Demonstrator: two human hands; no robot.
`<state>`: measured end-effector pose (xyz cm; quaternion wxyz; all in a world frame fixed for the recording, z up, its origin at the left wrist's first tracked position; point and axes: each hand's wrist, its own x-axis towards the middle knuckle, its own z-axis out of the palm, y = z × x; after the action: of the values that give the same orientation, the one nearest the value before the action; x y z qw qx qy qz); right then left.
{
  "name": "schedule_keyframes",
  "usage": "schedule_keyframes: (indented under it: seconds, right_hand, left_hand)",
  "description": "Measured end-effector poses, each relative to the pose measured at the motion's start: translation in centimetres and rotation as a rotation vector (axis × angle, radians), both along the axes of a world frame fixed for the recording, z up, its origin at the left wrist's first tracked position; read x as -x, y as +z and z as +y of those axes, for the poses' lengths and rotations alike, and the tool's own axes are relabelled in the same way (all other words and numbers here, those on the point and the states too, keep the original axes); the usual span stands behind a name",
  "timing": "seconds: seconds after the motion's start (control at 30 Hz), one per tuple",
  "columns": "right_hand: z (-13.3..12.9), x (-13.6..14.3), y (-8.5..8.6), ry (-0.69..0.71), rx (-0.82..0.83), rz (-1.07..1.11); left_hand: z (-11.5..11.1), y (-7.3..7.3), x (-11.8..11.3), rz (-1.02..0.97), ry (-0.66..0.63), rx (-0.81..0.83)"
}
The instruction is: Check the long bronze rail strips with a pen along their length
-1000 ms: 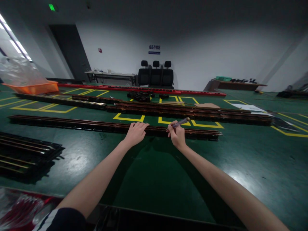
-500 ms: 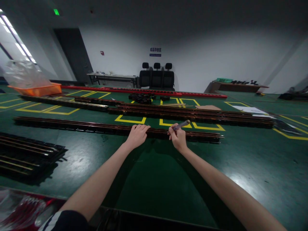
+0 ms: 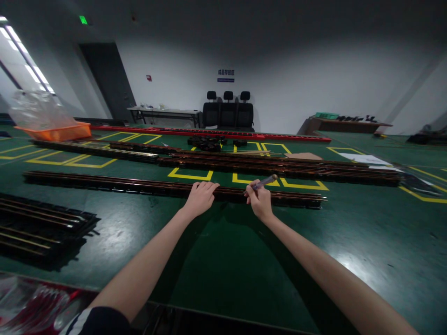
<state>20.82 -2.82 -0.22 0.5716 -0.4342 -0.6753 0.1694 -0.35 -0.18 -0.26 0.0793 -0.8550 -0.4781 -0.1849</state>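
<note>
A long dark rail bundle with copper-coloured strips (image 3: 104,182) lies across the green table (image 3: 223,260). My left hand (image 3: 200,197) rests on its middle, fingers over the top and near edge; whether they grip the bundle is hard to tell. To the right, my right hand (image 3: 259,201) is closed around a marker-like pen (image 3: 267,181). The pen slants up to the right, and its lower end points at the bundle, partly hidden by the fingers.
Behind lie more long rails (image 3: 296,168) and a red rail (image 3: 279,137). An orange tray (image 3: 59,132) with plastic bags stands at the back left. Dark rail pieces (image 3: 38,228) lie at the near left, white papers (image 3: 363,158) at the right.
The whole view has shifted very slightly. Both hands keep their places on the bundle, and the pen remains in my right hand.
</note>
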Motion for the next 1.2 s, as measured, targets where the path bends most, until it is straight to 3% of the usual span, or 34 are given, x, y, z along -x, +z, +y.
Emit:
schedule_keyframes:
  seconds: [1.2]
  right_hand:
    - [0.06,-0.17,-0.17,0.011,0.008,0.026]
  left_hand:
    - [-0.07,-0.61,-0.51,-0.052,0.032,-0.009]
